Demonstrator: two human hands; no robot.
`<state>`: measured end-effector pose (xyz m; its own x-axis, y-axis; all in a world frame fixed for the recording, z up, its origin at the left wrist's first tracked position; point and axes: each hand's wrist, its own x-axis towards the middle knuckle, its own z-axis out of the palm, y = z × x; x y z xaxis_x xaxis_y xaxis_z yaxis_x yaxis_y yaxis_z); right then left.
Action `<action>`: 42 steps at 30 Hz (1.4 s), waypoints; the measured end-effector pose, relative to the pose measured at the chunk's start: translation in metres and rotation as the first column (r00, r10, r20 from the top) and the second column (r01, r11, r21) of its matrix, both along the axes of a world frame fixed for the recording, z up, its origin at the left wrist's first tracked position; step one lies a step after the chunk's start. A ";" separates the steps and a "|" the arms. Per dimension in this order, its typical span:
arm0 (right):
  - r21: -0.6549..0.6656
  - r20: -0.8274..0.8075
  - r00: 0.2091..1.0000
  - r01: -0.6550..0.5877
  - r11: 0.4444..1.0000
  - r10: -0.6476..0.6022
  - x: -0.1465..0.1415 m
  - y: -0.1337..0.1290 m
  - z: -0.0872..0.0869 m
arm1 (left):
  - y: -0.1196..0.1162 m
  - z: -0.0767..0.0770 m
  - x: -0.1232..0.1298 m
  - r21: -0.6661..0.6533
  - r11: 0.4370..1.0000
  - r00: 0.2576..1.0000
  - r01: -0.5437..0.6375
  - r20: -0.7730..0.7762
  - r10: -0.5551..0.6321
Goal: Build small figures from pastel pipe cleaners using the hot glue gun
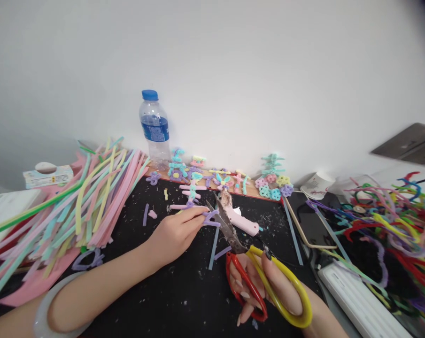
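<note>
My left hand (pixel 175 232) pinches a bent purple pipe cleaner (pixel 211 220) between its fingertips, over the middle of the black work surface. In my right hand (pixel 251 281) is a pair of scissors (pixel 235 241) with one red and one yellow handle. Their blades are spread, pointing away from me, with the purple pipe cleaner at or between them; exactly where they meet I cannot tell. Just beyond the blades lies a pink glue gun (pixel 243 222) with a grimy nozzle. Short purple scraps (pixel 222 253) and a pale blue glue stick (pixel 214 246) lie close by.
A bundle of pastel pipe cleaners (pixel 103 197) fills the left. At the wall stand a water bottle (pixel 156 126) and finished pipe-cleaner flowers (pixel 272 185). To the right are a phone (pixel 312 220), a paper cup (pixel 318 183), a white power strip (pixel 360 300) and tangled pipe cleaners (pixel 405 230).
</note>
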<state>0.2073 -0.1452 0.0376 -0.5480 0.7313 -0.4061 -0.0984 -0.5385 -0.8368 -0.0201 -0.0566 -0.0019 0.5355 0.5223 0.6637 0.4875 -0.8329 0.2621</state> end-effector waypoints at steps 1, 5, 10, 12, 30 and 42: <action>-0.006 0.003 1.000 0.000 1.000 0.001 0.000 0.000 0.001 | 0.000 0.000 0.000 0.012 1.000 1.000 0.011 0.003 -0.011; -0.002 -0.054 0.998 -0.012 1.000 0.011 -0.004 0.004 -0.001 | 0.000 0.000 0.001 0.043 0.998 0.999 0.039 -0.014 -0.038; -0.006 -0.036 0.999 0.006 1.000 -0.006 -0.009 0.006 -0.006 | -0.002 0.002 0.002 0.037 0.998 0.999 0.050 -0.018 -0.049; -0.021 -0.019 0.999 0.029 0.999 -0.030 -0.011 0.006 -0.005 | -0.002 0.002 0.002 0.035 0.998 0.999 0.052 -0.012 -0.051; 0.739 0.668 0.097 0.024 0.673 -0.738 0.067 0.042 0.004 | 0.000 0.010 0.010 -0.845 0.448 0.927 0.292 0.365 0.085; 0.828 0.516 -0.018 -0.247 0.504 -0.856 0.080 0.062 -0.021 | -0.003 0.005 0.014 -0.851 0.121 0.855 0.511 0.518 0.032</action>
<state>0.2875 -0.0829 0.0169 0.2223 0.8835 0.4123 0.9457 -0.0926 -0.3117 -0.0058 -0.0596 0.0032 0.6654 0.7384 -0.1093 -0.0328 0.1751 0.9840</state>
